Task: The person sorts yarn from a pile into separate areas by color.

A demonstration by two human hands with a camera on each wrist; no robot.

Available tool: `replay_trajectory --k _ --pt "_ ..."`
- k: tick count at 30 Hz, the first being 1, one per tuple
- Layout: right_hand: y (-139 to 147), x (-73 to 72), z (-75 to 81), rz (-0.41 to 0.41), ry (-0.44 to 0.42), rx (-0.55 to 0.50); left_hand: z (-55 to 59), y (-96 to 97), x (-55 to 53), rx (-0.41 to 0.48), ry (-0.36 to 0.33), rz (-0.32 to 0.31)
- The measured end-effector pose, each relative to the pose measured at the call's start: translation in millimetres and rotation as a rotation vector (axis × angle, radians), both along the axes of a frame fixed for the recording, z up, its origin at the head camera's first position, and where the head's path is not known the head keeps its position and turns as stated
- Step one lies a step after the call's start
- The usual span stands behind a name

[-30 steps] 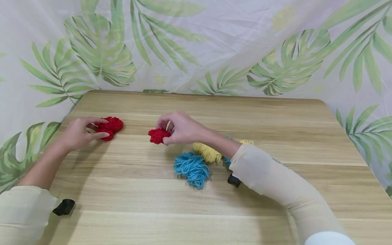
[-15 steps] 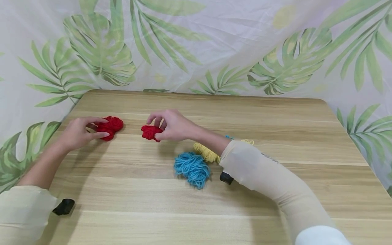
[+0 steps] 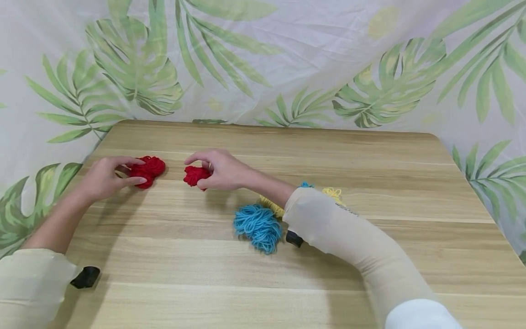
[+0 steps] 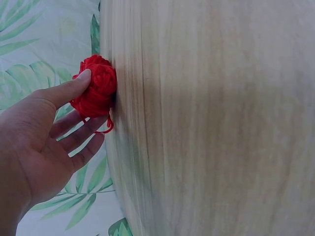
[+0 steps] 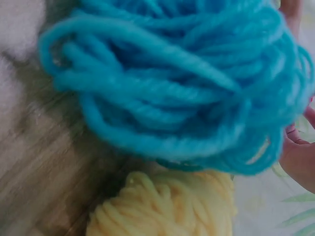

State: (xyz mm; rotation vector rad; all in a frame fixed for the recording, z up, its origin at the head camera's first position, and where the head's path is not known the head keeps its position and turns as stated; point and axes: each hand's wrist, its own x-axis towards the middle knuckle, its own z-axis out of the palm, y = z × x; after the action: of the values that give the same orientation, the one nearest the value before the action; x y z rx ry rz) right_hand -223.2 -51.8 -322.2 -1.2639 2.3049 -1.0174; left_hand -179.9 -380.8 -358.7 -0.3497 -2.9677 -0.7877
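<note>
At the table's left side, my left hand [image 3: 102, 180] grips a red yarn bundle [image 3: 153, 167] between thumb and fingers. The left wrist view shows the thumb on the red yarn [image 4: 101, 86], fingers behind it and a loose strand hanging. My right hand [image 3: 226, 172] pinches a smaller red yarn bundle [image 3: 195, 175] a short way to the right, its index finger arched above. A shadow falls on the wood below that hand. In the right wrist view only part of the right hand [image 5: 300, 164] shows at the edge, behind blue yarn.
A blue yarn bundle [image 3: 258, 227] lies mid-table, below the right forearm. Yellow yarn [image 3: 272, 205] and more yellow [image 3: 334, 194] and blue yarn [image 3: 306, 185] are partly covered by the right sleeve. Leaf-printed cloth [image 3: 308, 59] hangs behind the wooden table [image 3: 185, 274].
My right hand has moved left with its red yarn bundle, nearing the left hand's bundle. Its forearm now covers more of the yellow yarn. The left hand stays still.
</note>
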Motion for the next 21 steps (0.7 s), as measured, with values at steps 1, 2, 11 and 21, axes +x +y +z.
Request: replay_trajectory --k 1,2,11,21 --pt "-1.4 -0.4 -0.9 0.001 0.014 0.009 0.1 0.0 0.1 -0.001 -0.001 0.001" --pt "-2.8 -0.8 -1.5 0.0 0.022 0.016 0.3 0.1 0.2 -0.002 -0.001 0.001" --pt "-12.3 -2.6 -3.4 -0.038 0.041 0.027 2.3 1.7 0.9 -0.011 -0.007 0.002" --pt "-17.6 -4.1 -0.7 -0.062 0.052 -0.025 2.1 0.6 0.6 -0.024 -0.007 -0.008"
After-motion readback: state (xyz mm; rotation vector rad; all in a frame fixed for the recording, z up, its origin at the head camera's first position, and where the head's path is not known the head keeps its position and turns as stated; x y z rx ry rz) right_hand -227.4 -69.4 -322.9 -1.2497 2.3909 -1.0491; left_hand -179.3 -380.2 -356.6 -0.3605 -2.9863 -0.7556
